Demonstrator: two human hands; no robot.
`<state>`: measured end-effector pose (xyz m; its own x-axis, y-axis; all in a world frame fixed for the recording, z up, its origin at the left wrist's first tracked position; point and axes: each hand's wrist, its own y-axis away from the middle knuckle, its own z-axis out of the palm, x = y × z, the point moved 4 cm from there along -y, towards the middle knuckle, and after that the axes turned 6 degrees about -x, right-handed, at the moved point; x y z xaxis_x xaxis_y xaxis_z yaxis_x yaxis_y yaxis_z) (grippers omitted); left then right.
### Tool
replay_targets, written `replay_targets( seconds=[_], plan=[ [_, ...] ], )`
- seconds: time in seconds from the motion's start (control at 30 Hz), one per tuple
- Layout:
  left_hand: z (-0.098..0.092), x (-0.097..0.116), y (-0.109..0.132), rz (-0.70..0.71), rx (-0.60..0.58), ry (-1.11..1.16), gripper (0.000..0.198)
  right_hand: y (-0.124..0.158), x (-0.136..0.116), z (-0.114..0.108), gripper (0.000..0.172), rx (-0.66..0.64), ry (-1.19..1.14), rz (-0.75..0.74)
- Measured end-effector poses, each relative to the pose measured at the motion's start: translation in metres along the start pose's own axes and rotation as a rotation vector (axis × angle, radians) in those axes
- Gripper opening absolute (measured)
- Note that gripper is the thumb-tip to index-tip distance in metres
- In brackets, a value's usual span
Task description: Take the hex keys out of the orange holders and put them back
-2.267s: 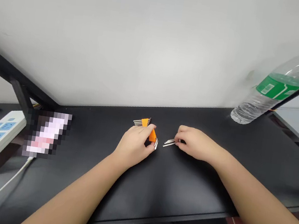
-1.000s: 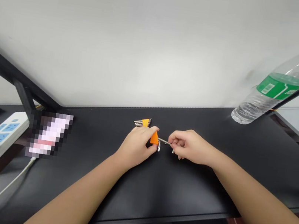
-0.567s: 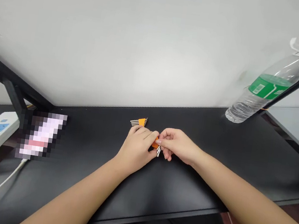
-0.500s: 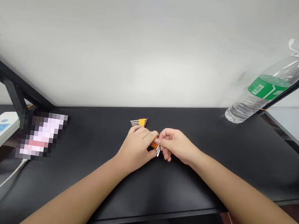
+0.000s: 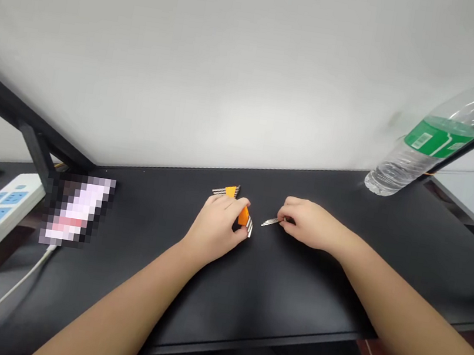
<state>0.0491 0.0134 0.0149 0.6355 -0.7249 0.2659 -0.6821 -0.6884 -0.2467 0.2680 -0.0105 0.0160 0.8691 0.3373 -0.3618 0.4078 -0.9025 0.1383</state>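
Note:
My left hand is closed around an orange hex key holder, and the short bent ends of several hex keys stick out of it on the right. Most of that set is hidden by my fingers. Just behind this hand, a second hex key set with a yellow-orange holder lies on the black table. To the right, my right hand rests low over the table with its fingertips pinched at several loose hex keys. Their thin ends point left; the rest is covered by the fingers.
A large water bottle with a green label stands at the back right against the wall. On the left are a blurred-out phone with a white cable and a white power strip. A black frame rises behind them.
My right hand has moved right, away from the orange holder, and thin hex keys now show at its fingertips. My left hand still grips the holder. The view has shifted slightly.

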Motion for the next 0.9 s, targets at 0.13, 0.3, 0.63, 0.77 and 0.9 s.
replay_targets(
  seconds=[0.13, 0.3, 0.63, 0.77, 0.9],
  plan=[
    [-0.001, -0.002, 0.000, -0.013, -0.007, -0.002, 0.035, 0.000, 0.000, 0.005, 0.012, -0.031, 0.050, 0.020],
    [0.000, -0.001, -0.002, -0.024, -0.034, 0.011, 0.036, 0.000, -0.003, 0.006, 0.014, -0.017, 0.121, 0.021],
    [0.000, -0.002, -0.002, -0.026, -0.032, 0.007, 0.037, 0.000, -0.009, 0.007, 0.012, -0.074, 0.183, 0.044],
    [0.003, -0.001, -0.003, -0.033, -0.064, -0.002, 0.037, 0.003, -0.018, 0.007, 0.008, -0.112, 0.163, 0.025],
    [0.006, -0.003, -0.002, -0.038, -0.075, -0.009, 0.037, 0.006, -0.023, 0.000, 0.010, -0.038, -0.101, -0.019]
  ],
)
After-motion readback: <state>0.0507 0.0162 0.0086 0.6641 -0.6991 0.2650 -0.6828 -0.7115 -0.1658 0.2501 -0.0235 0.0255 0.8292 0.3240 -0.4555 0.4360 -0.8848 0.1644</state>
